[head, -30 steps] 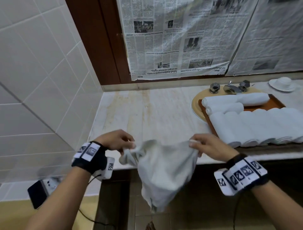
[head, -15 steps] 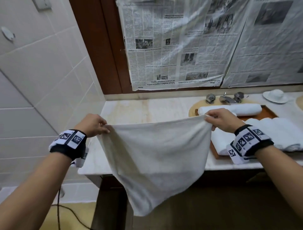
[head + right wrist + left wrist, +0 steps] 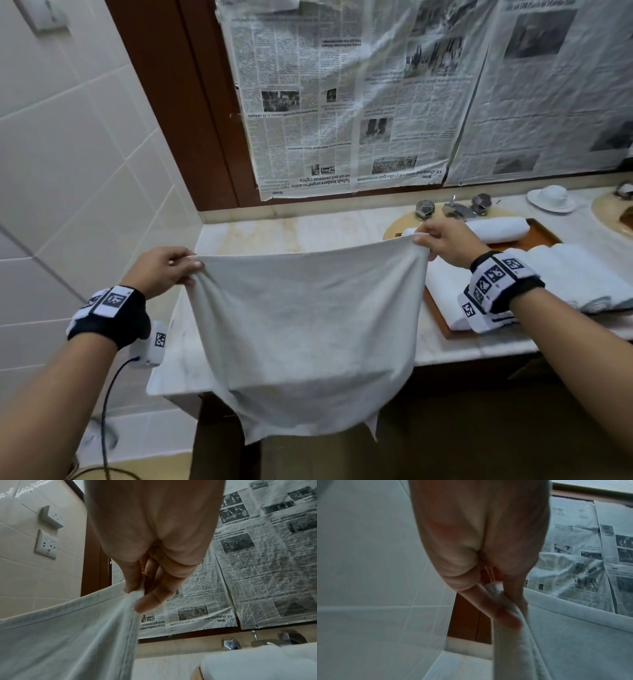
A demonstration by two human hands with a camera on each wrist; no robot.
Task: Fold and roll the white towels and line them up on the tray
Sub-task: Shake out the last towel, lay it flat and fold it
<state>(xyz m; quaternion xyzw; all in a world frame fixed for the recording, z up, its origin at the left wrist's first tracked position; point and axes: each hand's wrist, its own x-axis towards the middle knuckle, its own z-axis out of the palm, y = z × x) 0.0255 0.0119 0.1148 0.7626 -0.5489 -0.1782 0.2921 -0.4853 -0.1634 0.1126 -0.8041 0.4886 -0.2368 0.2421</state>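
White towel (image 3: 305, 329) is held spread in the air in front of the counter (image 3: 301, 236), its top edge stretched between both hands and its lower part hanging below the counter's front edge. Left hand (image 3: 161, 270) pinches the towel's upper left corner; the left wrist view shows the cloth clamped between thumb and fingers (image 3: 498, 609), the hem running off to the right. Right hand (image 3: 445, 243) pinches the upper right corner; the right wrist view shows the corner bunched between thumb and fingertips (image 3: 152, 599). Top edge sags slightly between the two grips.

Wooden tray (image 3: 544, 233) sits toward the counter's right end, reaching its front edge and partly over a sink basin (image 3: 394, 228). On it, one rolled towel (image 3: 496, 228) lies along the far side, and a row of rolled towels (image 3: 565, 274) lies side by side nearer the front edge, partly hidden by the right wrist. Tap fittings (image 3: 452, 207) stand behind the tray at the counter's back edge. A white dish (image 3: 551, 198) rests near the back right corner. Newspaper sheets (image 3: 359, 102) cover the wall above the counter. Two wall sockets (image 3: 48, 534) are mounted on the tiled wall to the left.
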